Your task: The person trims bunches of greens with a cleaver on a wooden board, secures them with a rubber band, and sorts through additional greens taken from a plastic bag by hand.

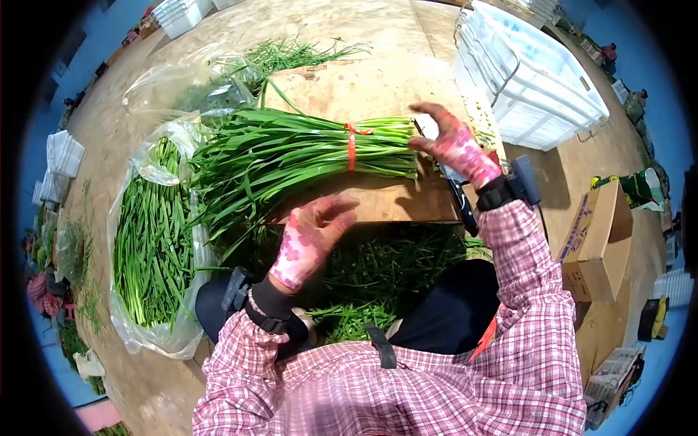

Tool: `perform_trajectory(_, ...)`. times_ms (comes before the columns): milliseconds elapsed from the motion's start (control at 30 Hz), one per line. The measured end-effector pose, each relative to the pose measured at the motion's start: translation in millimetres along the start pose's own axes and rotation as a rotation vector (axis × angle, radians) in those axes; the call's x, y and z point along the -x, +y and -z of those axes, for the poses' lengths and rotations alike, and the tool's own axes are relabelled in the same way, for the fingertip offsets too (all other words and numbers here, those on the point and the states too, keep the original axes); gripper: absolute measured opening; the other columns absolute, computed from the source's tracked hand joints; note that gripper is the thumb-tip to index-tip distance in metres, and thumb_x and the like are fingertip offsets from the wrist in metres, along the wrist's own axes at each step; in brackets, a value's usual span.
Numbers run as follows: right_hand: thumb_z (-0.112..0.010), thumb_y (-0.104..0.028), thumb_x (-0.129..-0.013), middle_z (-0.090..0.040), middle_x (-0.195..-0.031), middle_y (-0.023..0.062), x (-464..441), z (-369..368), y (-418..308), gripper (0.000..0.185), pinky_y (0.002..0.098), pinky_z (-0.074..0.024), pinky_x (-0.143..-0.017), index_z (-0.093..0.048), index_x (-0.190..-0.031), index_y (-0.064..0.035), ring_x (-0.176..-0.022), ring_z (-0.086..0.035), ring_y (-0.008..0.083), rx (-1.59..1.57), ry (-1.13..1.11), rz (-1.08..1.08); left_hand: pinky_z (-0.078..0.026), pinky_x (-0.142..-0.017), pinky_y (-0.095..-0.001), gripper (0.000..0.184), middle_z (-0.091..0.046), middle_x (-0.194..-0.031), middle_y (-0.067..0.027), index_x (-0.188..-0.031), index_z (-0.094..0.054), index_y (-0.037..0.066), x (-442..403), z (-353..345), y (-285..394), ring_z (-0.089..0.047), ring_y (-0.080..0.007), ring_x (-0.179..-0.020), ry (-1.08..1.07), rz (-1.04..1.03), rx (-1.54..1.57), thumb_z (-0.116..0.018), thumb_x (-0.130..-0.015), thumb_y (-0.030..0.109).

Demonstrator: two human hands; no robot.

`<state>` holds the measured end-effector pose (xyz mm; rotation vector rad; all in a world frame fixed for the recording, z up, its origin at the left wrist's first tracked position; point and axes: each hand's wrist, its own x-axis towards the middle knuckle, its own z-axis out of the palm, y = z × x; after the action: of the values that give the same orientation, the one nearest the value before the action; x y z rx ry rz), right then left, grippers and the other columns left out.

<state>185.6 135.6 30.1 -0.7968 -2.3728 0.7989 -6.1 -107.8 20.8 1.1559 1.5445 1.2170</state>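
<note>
A thick bundle of long green garlic chives (291,149), bound with a red band (352,147), lies across a wooden board (363,83). Its pale stem ends point right and its leaf tips hang over the left side. Below the leaves is my left hand (313,236) in a pink flowered glove, fingers stretched out and holding nothing. My right hand (458,145), gloved alike, hovers by the stem ends with thumb and fingers apart. A knife (461,200) with a dark handle lies at the board's right edge, partly hidden by that hand.
On the left stands a clear plastic bag (196,341) full of loose chives (153,247). White plastic crates (538,87) stand at the upper right, and a cardboard box (600,243) sits below them. Leaf trimmings (385,272) cover the floor between my knees.
</note>
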Motion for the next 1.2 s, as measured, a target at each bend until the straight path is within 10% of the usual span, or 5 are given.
perform_trajectory(367, -0.087, -0.044, -0.057, -0.044, -0.142, 0.0204, -30.2, -55.3, -17.3, 0.109, 0.0484, -0.0302, -0.111, -0.034, -0.145, -0.0047, -0.134, -0.038, 0.0381, 0.574, -0.310, 0.229, -0.045, -0.090, -0.0267, 0.027, -0.067, -0.109, -0.0045, -0.116, -0.066, 0.001, 3.2, -15.4, -12.6, -0.059, -0.0124, -0.099, -0.042, 0.001, 0.032, -0.063, -0.092, 0.014)
perform_trajectory(667, -0.077, -0.034, -0.078, -0.069, -0.103, 0.0117, -11.6, -26.5, -46.7, 0.063, 0.0277, -0.0493, -0.083, -0.057, -0.124, 0.0055, -0.091, -0.063, 0.0149, -0.261, -0.669, -0.393, -0.045, -0.095, -0.0269, 0.043, -0.064, -0.119, -0.0106, -0.128, -0.054, -0.003, 24.1, -1.8, -29.1, -0.058, -0.0143, -0.109, -0.001, 0.094, 0.261, -0.067, -0.090, 0.015)
perform_trajectory(867, -0.067, -0.038, -0.087, -0.068, -0.107, 0.0085, 108.1, -50.3, -46.7, 0.054, 0.0308, -0.0522, -0.082, -0.058, -0.122, 0.0024, -0.092, -0.066, 0.0152, -1.141, -0.531, -0.666, -0.028, -0.114, -0.0432, 0.103, -0.042, -0.146, -0.0140, -0.147, -0.029, 0.001, 42.3, -26.4, -96.2, -0.036, -0.0268, -0.137, -0.324, 0.146, 0.880, -0.052, -0.078, 0.074)
perform_trajectory(1167, -0.055, -0.044, -0.096, -0.057, -0.128, 0.0092, 190.8, -97.6, -30.4, 0.056, 0.0336, -0.0414, -0.101, -0.050, -0.133, -0.0015, -0.117, -0.054, 0.0192, -0.791, -0.275, -0.506, -0.056, -0.073, -0.0304, 0.053, -0.070, -0.094, -0.0064, -0.105, -0.064, 0.000, 46.0, -67.7, -68.4, -0.068, -0.0174, -0.078, 0.082, 0.357, 0.843, -0.065, -0.087, 0.050)
perform_trajectory(1200, -0.064, -0.042, -0.091, -0.068, -0.106, 0.0073, 179.4, -75.6, -96.6, 0.052, 0.0273, -0.0530, -0.079, -0.058, -0.119, 0.0011, -0.091, -0.066, 0.0134, -0.858, -0.292, -0.675, -0.055, -0.070, -0.0288, 0.053, -0.070, -0.090, -0.0058, -0.104, -0.065, 0.001, 44.8, -79.4, -67.1, -0.068, -0.0164, -0.075, 0.183, 0.338, 0.853, -0.063, -0.089, 0.051)
